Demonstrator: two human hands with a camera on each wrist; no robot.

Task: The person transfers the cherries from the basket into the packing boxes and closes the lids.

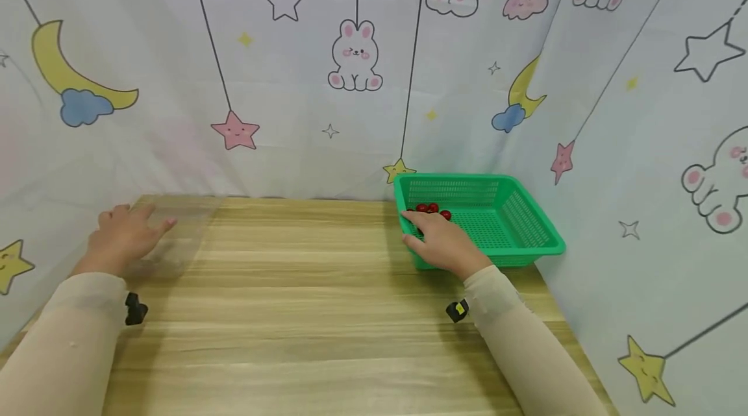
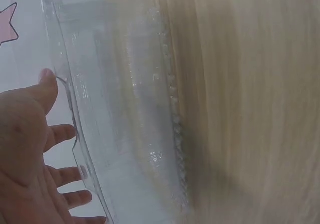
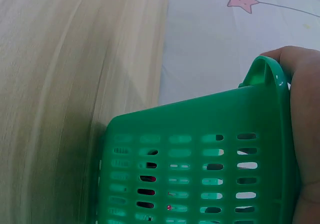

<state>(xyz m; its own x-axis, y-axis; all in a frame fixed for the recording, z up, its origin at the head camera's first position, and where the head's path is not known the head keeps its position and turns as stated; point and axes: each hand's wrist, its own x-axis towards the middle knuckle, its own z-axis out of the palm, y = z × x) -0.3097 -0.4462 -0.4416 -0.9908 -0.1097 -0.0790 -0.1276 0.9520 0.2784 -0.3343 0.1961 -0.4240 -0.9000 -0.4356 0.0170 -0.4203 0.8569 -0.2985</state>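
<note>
Beside a clear plastic container [image 2: 115,109] at the far left of the table is my left hand [image 1: 125,234]. In the left wrist view, its fingers [image 2: 77,199] are spread along the container's rim, with the thumb apart from them and not curled round it. My right hand [image 1: 441,241] lies over the near left corner of a green plastic basket [image 1: 532,250], thumb and forefinger stretched to its left rim. Small round red fruits [image 1: 446,215] lie inside at the basket's left end, partly hidden by that hand. The right wrist view shows only the hand's edge behind the slotted basket wall [image 3: 195,129].
A wood-grain table [image 1: 304,312] stretches between the two hands. White cloth [image 1: 304,78] printed with cartoon figures hangs behind it and along both sides. The basket stands close to the cloth at the back right. A small black device [image 1: 136,309] sits at the left wrist.
</note>
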